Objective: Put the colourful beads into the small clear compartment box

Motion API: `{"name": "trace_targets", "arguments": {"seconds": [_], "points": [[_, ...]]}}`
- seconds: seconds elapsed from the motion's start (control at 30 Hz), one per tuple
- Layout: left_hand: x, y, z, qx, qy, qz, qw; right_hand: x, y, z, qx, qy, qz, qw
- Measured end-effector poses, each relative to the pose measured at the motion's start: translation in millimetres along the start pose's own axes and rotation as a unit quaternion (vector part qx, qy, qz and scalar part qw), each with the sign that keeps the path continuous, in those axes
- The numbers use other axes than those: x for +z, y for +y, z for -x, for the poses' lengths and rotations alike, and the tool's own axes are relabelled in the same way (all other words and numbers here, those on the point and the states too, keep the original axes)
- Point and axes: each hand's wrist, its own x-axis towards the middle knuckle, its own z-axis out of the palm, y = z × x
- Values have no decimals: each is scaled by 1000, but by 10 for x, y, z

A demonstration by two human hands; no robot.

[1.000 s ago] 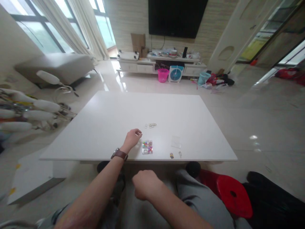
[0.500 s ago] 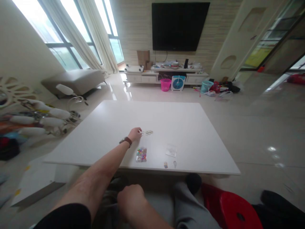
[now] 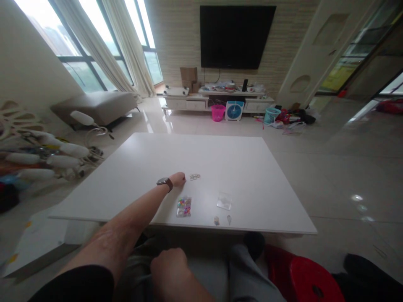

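**Curled fingers rest beside a cluster of thin rings**

The left hand (image 3: pixel 178 179) lies on the worktop (image 3: pixel 138 167), fingers curled narrow, holding nothing I can make out. The small rings (image 3: pixel 194 176) lie just beside, at its 3 o'clock: probably light, stiff and slippery, best pinched at the rim. The right hand (image 3: pixel 168 270) rests fisted over the lap

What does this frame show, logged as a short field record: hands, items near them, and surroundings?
left hand: stretched out over the white table, fingers curled, beside the small rings; contact cannot be told
wrist: brown-strapped watch
right hand: closed fist over the lap, below the table edge
near edge: clear box of coloured bits, clear flat packet, two tiny pieces
seat: red stool
background: wall television, pink basket
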Motion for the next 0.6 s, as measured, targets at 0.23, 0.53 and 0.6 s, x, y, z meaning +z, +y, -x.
{"name": "trace_targets", "arguments": {"seconds": [0.23,0.53,0.6], "points": [[-104,-46,172,19,-1,13,1000,-26,-35,-58,-9,-4,4,1000],[-144,-163,268,24,-16,61,998,-83,-59,-35,-6,-6,-2,1000],[-108,-149,259,20,-20,63,998,-76,-59,-49,-7,-10,3,1000]]}}
